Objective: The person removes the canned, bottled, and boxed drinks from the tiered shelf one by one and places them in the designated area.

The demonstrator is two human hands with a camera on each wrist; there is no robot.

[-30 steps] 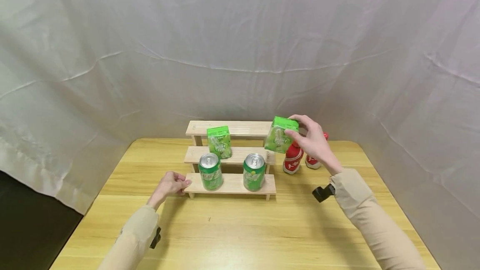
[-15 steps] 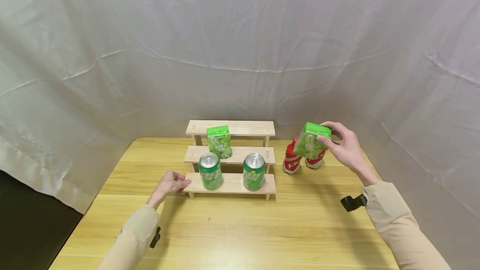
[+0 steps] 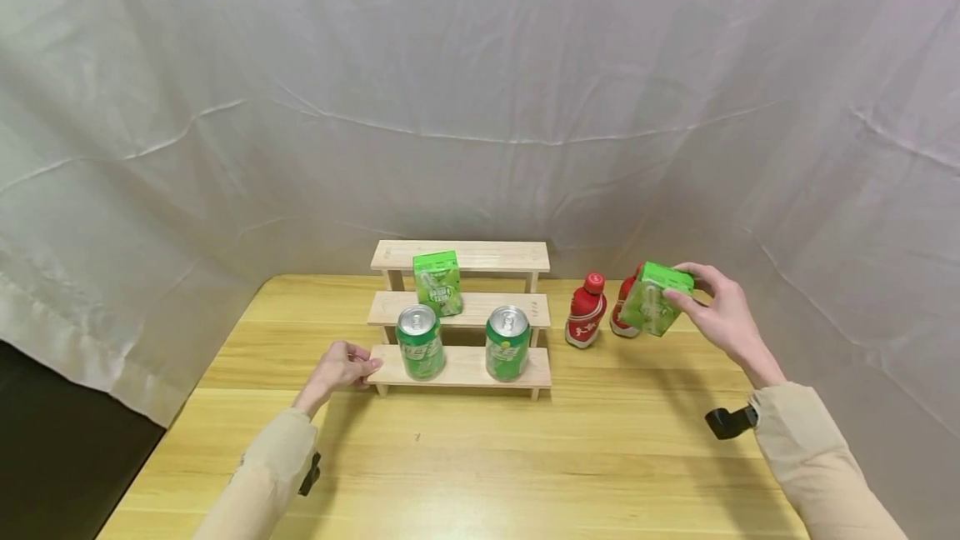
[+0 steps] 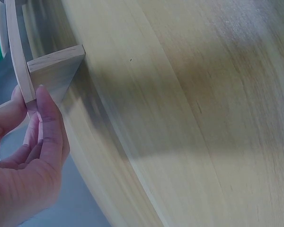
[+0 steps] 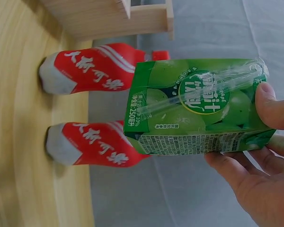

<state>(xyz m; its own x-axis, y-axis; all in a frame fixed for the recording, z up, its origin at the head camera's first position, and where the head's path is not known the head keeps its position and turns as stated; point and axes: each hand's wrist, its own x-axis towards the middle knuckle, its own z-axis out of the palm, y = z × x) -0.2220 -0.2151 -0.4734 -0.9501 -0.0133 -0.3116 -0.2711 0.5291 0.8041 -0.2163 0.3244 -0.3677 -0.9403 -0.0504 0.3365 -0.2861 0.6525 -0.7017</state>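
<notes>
My right hand [image 3: 723, 311] grips a green juice carton [image 3: 656, 298] in the air, in front of the right one of two red bottles. In the right wrist view thumb and fingers pinch one end of the carton [image 5: 199, 104], whose straw lies under clear wrap. My left hand [image 3: 341, 369] pinches the left end of the bottom step of a three-tier wooden rack [image 3: 461, 367]; the left wrist view shows thumb and fingers on the board's end [image 4: 21, 71]. A second juice carton [image 3: 438, 283] stands on the middle step. Two green cans, a left can [image 3: 421, 344] and a right can [image 3: 507, 346], stand on the bottom step.
A left red bottle [image 3: 585, 315] and a right red bottle [image 3: 624, 311] stand on the wooden table [image 3: 480, 457], right of the rack. The right one is partly hidden by the held carton. A grey curtain [image 3: 480, 107] encloses the table's back and sides.
My right hand has carried the juice carton rightward and down, from beside the rack's right end to the right bottle. My left hand has stayed on the rack.
</notes>
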